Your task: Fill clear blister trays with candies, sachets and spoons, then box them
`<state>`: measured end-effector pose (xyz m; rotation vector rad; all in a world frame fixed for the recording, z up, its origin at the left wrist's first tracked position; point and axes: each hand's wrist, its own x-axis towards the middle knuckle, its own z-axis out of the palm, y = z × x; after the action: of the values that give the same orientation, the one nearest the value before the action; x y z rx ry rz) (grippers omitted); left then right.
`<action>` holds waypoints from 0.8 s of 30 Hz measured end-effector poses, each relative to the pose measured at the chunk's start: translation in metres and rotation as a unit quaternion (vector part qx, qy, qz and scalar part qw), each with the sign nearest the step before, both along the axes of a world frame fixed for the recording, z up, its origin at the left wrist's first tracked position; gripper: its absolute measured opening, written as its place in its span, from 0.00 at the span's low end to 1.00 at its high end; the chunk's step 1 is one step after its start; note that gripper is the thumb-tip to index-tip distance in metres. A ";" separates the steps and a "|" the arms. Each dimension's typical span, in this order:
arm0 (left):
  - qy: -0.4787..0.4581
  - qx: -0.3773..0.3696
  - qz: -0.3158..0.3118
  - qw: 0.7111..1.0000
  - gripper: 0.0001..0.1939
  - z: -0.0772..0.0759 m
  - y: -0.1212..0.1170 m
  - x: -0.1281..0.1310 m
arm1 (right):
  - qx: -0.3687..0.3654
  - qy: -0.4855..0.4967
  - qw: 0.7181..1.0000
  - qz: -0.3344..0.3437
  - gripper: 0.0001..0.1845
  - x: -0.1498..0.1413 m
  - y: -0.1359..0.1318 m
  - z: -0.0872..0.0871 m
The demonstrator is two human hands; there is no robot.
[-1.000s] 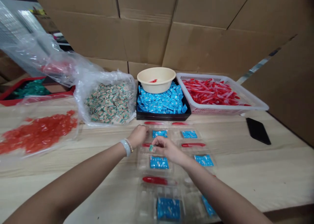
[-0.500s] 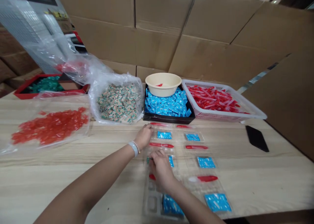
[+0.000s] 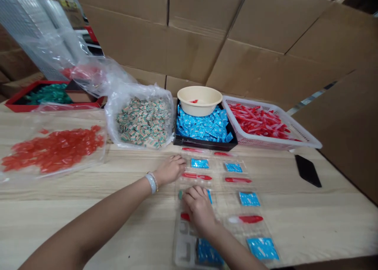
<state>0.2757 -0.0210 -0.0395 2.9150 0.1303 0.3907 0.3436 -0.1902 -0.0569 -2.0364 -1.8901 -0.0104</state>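
Clear plastic trays [image 3: 183,248] lie in two columns in front of me, with red-and-white pens [image 3: 246,219] and blue printed packets [image 3: 249,199] in their compartments. My left hand [image 3: 171,168] is at the left edge of the far-left tray, fingers bent together; what they may hold is hidden. My right hand [image 3: 199,207] lies over the middle-left tray, fingers closed and pointing left, partly covering a blue packet. A small green piece [image 3: 180,194] shows right beside its fingertips; whether they grip it or anything else is hidden.
Behind the trays stand a plastic bag of small green-and-tan pieces [image 3: 144,122], a black box of blue packets [image 3: 203,128] under a cream bowl [image 3: 200,104], and a white basket [image 3: 304,138] of pens. Red pieces [image 3: 59,148] lie left; a black phone-like slab [image 3: 307,170] lies right.
My left hand has drawn slightly back and down along the tray's left edge. My right hand stays over the middle-left tray, with little change. The view has shifted slightly.
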 end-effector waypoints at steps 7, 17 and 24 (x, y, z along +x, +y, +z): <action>-0.009 0.019 0.025 0.999 0.12 0.004 -0.006 -0.003 | 0.006 -0.040 0.996 0.079 0.05 0.005 0.001 0.003; 0.007 -0.033 0.383 0.923 0.12 0.026 0.105 -0.095 | 0.002 0.011 0.998 0.060 0.16 0.012 0.139 0.061; 0.075 -0.031 0.453 0.888 0.09 0.025 0.134 -0.106 | -0.119 -0.076 0.989 0.039 0.12 -0.012 0.245 0.040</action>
<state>0.1699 0.1134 -0.0144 2.6155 1.5092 0.2637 0.3314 0.0551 -0.0164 -2.1678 -2.1532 0.0868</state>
